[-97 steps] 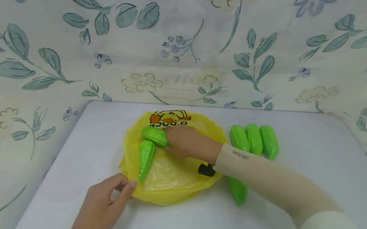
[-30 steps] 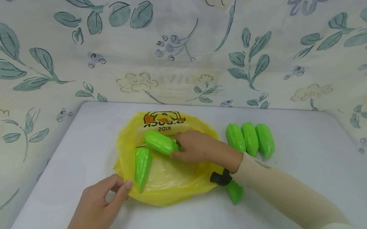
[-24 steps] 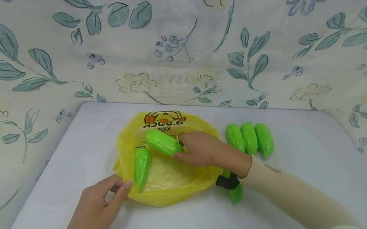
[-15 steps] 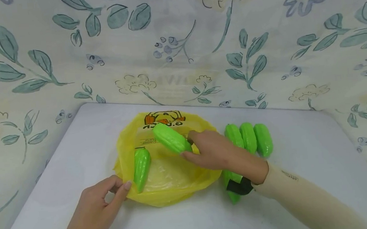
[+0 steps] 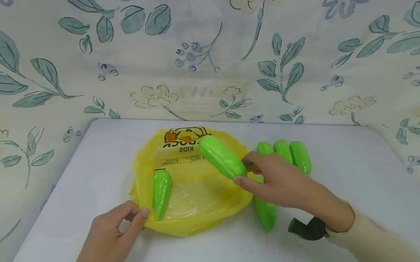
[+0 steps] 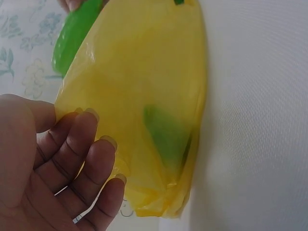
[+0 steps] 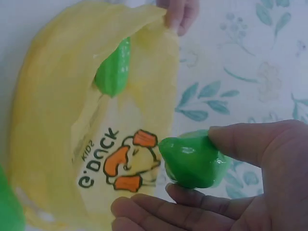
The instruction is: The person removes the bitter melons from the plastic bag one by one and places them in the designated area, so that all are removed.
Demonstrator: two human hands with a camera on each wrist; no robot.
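My left hand [image 5: 108, 239] pinches the left rim of a yellow plastic bag [image 5: 197, 194] that lies with its mouth spread. Inside the bag, near its left side, is one glossy green toy vegetable [image 5: 161, 193], tapered to a point. Thumb and fingers of my right hand [image 5: 285, 182] pinch the lower end of another green toy vegetable [image 5: 221, 157], shaped like a stubby cucumber. It is held tilted above the bag's right part. In the right wrist view the held toy vegetable [image 7: 195, 159] is seen end-on.
Three similar green toy vegetables [image 5: 300, 156] lie side by side right of the bag, partly behind my right hand. Another pointed one [image 5: 267, 213] lies nearer, by the bag's right rim. A black mount [image 5: 308, 227] sits on my right wrist. Flower-patterned cloth backs the white table [image 5: 191, 257].
My right hand has drawn its green toy vegetable up and to the right, from inside the bag to above its right part. The left hand keeps its hold on the rim.
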